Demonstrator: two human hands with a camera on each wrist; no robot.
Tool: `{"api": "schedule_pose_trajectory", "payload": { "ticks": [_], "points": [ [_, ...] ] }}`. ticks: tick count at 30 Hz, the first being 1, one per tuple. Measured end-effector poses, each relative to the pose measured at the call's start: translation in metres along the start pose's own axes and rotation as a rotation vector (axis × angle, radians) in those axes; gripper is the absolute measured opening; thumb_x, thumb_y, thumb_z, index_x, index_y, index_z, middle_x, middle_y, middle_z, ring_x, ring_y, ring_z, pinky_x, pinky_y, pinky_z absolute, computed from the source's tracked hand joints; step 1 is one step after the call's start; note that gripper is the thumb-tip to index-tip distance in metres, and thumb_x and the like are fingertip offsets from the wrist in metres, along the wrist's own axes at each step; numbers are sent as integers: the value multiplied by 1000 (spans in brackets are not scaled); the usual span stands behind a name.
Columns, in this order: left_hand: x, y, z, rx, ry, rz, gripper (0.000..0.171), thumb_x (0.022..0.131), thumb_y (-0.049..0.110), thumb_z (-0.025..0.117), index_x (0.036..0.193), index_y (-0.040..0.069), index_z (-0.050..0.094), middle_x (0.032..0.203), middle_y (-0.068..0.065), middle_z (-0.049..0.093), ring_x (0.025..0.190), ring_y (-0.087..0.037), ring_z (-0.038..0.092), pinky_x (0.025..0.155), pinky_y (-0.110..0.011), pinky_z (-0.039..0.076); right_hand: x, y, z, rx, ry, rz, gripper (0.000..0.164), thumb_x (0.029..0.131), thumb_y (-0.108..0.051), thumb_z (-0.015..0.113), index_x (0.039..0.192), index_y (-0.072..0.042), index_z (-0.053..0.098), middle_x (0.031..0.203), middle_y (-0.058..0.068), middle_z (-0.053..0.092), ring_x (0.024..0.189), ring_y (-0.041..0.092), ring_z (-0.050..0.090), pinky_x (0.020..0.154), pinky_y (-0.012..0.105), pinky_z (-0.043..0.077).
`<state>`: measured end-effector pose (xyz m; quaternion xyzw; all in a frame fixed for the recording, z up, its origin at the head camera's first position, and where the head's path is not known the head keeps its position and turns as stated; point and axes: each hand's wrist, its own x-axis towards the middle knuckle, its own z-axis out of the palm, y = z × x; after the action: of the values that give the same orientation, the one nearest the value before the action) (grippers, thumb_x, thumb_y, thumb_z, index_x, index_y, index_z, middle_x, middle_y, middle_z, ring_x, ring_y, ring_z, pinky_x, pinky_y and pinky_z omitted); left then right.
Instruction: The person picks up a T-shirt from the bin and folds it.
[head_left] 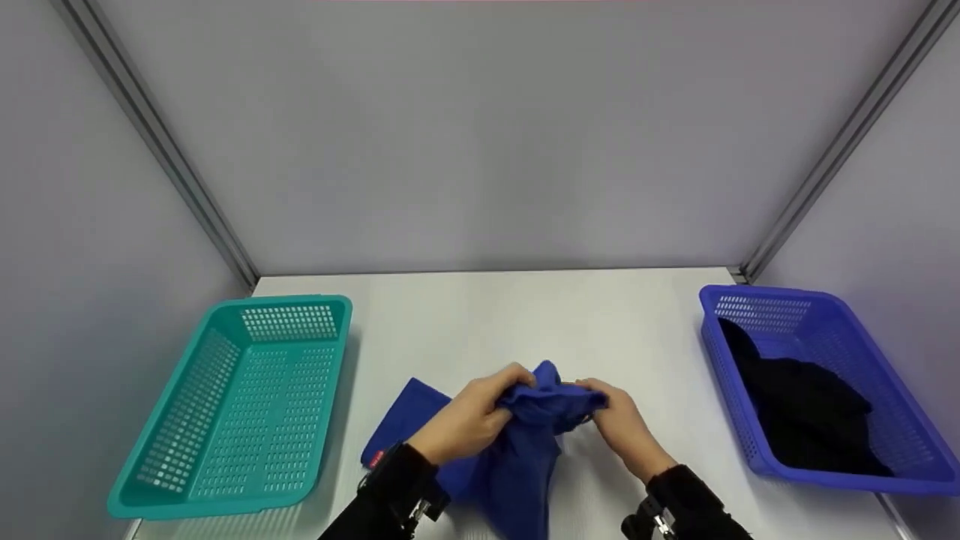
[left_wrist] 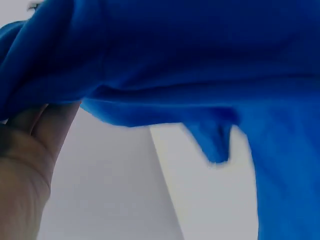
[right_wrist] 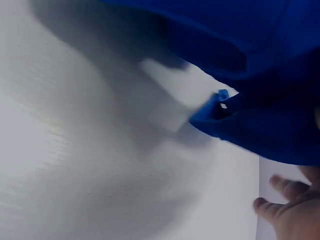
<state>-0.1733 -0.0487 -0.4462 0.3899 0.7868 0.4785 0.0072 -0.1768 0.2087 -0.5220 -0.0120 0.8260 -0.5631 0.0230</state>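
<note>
A blue cloth garment (head_left: 517,465) is bunched between my two hands over the white table. My left hand (head_left: 466,421) grips its upper fold, thumb on the near side. On the other side, my right hand (head_left: 624,429) pinches the right end of the gathered fabric. Part of the garment hangs down toward the table's front, and a flatter part with a small red tag (head_left: 376,458) spreads to the left. In the left wrist view the fabric (left_wrist: 200,55) covers the left fingertips. Loose blue folds (right_wrist: 260,130) hang above the right fingers (right_wrist: 287,187) in the right wrist view.
A teal plastic basket (head_left: 262,405) with perforated walls stands at the left. At the right, a blue-violet basket (head_left: 787,330) holds black cloth (head_left: 810,409). Grey panels (head_left: 495,135) enclose the white table (head_left: 465,315) at the back and both sides.
</note>
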Motion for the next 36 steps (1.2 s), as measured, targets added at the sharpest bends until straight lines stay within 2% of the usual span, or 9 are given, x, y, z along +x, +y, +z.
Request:
{"api": "schedule_pose_trajectory", "payload": {
  "ticks": [4,8,12,16,20,23,26,31,36],
  "points": [
    [-3,-5,-10,149,208,-62,37,85,-7,48,112,17,51,111,5,59,103,-10,56,87,-32,45,-3,-13,-16,359,144,98,10,92,-7,49,96,-2,57,95,6,56,92,21,49,81,32,39],
    [-4,-11,-17,309,346,-142,27,89,-2,48,109,16,47,119,4,59,108,-12,56,85,-33,47,-7,-34,-29,576,214,91,27,98,-29,47,100,-2,49,98,5,50,92,17,49,80,29,43],
    [-4,-18,-19,377,464,-220,28,85,-4,45,105,15,45,102,1,63,86,-13,61,68,-32,48,-11,-54,-35,621,170,62,38,95,-39,48,105,-3,48,103,6,51,93,17,50,79,29,45],
    [-4,-23,-23,308,548,-243,25,87,-4,44,105,13,42,85,-1,59,68,-16,54,60,-32,44,-18,-68,-38,517,27,54,40,94,-38,51,112,-2,49,109,10,52,99,20,50,86,32,42],
    [-6,-25,-33,168,481,-197,23,91,-1,46,106,16,43,80,4,54,68,-13,50,64,-31,42,-27,-75,-43,299,-252,94,42,87,-27,65,121,-6,51,115,13,56,104,25,54,89,37,43],
    [-10,-23,-41,77,342,-183,18,94,7,50,106,20,46,71,8,50,64,-11,48,63,-30,40,-32,-74,-49,87,-483,85,40,80,-20,73,114,-6,58,105,10,62,94,24,60,82,35,47],
    [-14,-18,-50,43,172,-238,13,92,25,58,104,25,53,70,10,52,65,-9,50,65,-30,42,-33,-70,-57,-22,-600,63,26,79,-19,72,99,-4,66,89,3,64,80,16,59,74,29,47],
    [-19,-18,-60,92,-64,-394,23,81,44,67,93,24,66,81,12,60,77,-9,55,74,-33,44,-30,-63,-66,104,-564,147,21,84,-14,66,98,1,64,91,5,64,81,17,59,74,30,48],
    [-25,-35,-64,246,49,-428,13,77,20,71,78,15,59,70,6,54,64,-12,49,62,-31,42,-23,-52,-70,-15,-242,86,25,82,-20,69,99,-2,62,93,8,62,84,20,58,73,30,48]
  ]
}}
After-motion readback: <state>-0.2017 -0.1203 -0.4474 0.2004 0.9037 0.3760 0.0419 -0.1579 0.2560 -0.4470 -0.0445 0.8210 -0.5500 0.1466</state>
